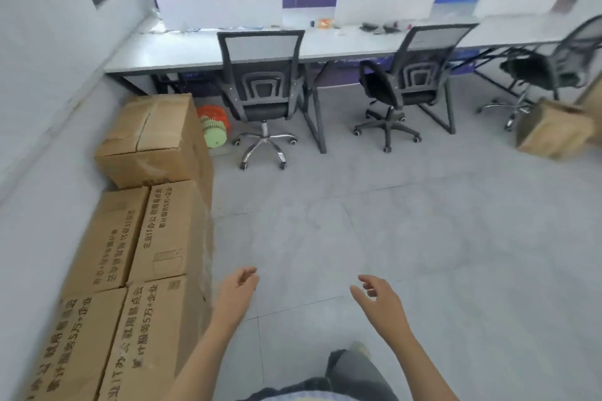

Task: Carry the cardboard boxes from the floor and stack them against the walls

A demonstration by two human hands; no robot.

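A white wall (39,101) runs down the left side. Right up against it sit the cardboard boxes (169,231). They are brown with dark writing on top, and they are packed side by side in two rows. At the far end of them is a plain box (153,140) with no writing, and its top sits higher than the others. Just past it, on the floor by the desk, lies a round green and orange thing (213,127), too blurry to name. A long white desk (182,52) runs across the back of the room, with a black chair (264,81) pushed up to it. Lower down, the left hand (237,290) reaches out over the grey floor (423,221), close beside the nearest boxes. Its fingers are loosely bent and it holds nothing. The right hand (381,299) is out in front too, its fingers a bit bent, and it holds nothing. Two more chairs (407,81) stand further right. Far on the right, a loose box (553,128) sits on the floor, well away from the stack, near the last chair.
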